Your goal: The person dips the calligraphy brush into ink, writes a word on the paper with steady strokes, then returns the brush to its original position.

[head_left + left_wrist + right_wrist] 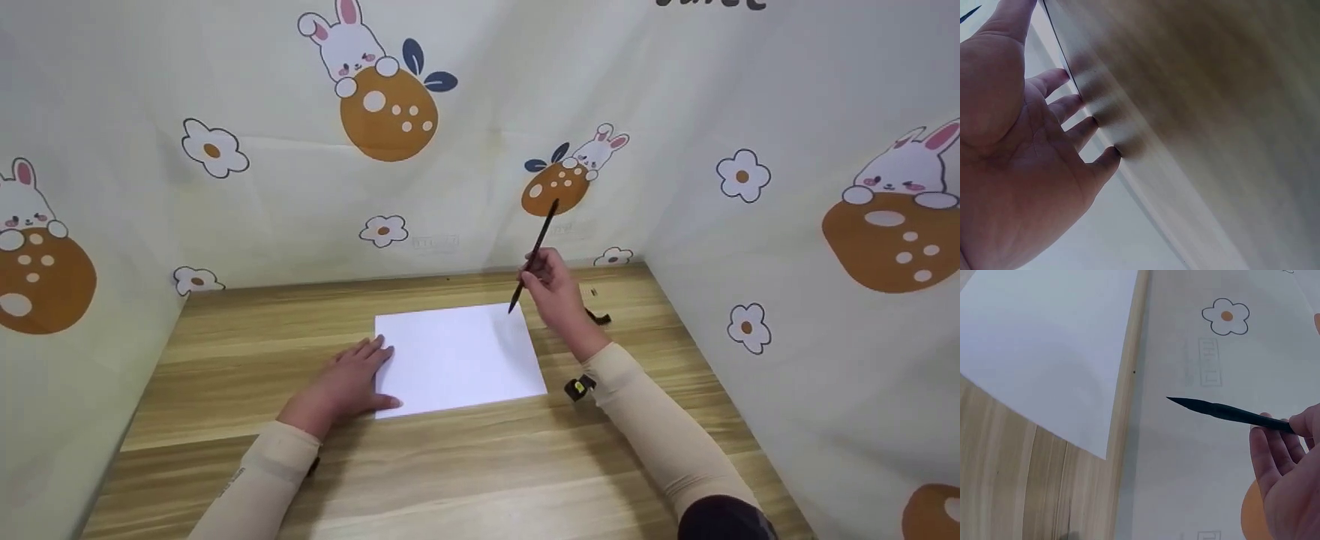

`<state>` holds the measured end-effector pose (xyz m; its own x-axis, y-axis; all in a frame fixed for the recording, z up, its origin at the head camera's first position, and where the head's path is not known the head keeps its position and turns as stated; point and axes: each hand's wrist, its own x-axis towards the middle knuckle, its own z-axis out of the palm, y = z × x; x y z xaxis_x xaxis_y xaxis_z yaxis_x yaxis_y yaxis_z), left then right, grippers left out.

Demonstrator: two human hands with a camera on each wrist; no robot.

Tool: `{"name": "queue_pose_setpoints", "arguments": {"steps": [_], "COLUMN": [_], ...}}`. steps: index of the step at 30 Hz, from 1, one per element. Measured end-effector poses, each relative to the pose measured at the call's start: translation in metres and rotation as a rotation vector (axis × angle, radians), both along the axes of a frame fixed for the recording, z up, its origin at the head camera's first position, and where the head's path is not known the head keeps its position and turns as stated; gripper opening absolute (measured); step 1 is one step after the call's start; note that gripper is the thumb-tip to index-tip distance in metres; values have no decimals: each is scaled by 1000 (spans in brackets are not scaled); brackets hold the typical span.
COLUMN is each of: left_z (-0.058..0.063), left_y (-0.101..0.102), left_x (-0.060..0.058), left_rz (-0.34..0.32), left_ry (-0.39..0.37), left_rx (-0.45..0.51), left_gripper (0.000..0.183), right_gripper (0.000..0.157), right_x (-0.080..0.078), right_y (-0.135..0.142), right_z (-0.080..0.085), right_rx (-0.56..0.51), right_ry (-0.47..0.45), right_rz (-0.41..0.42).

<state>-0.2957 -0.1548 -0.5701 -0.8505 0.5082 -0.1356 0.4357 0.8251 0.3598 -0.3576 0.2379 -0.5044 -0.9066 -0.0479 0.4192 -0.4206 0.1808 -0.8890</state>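
Spread at the paper's (457, 360) nine o'clock, my left hand (351, 381) likely steadied it. My right hand (557, 291) pinched a brush (541, 238).

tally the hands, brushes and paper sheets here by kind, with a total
Hands: 2 (left hand, right hand)
Brushes: 1 (dark brush, held in the right hand)
Paper sheets: 1 (white sheet, touched by the left hand)
Total: 4
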Motion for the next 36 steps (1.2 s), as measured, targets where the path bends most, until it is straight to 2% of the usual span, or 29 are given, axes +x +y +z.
{"name": "queue_pose_setpoints", "arguments": {"steps": [7,19,31,36], "left_z": [4,2,-2,0], "left_y": [2,2,2,3], "left_x": [1,1,-4,-3], "left_rz": [-6,-3,16,21], "left_ry": [-9,-13,-28,-28], "left_rx": [-1,6,-28,-13], "left_gripper": [103,103,105,104], "right_gripper": [19,17,15,14], "right_x": [-1,-6,-7,-10], "right_y": [-28,-73,-116,-132], "right_z": [-2,-13,-15,-18], "right_rx": [4,-27,-3,33], "right_ry": [4,-33,-58,-53], "right_rz": [45,100,150,175]}}
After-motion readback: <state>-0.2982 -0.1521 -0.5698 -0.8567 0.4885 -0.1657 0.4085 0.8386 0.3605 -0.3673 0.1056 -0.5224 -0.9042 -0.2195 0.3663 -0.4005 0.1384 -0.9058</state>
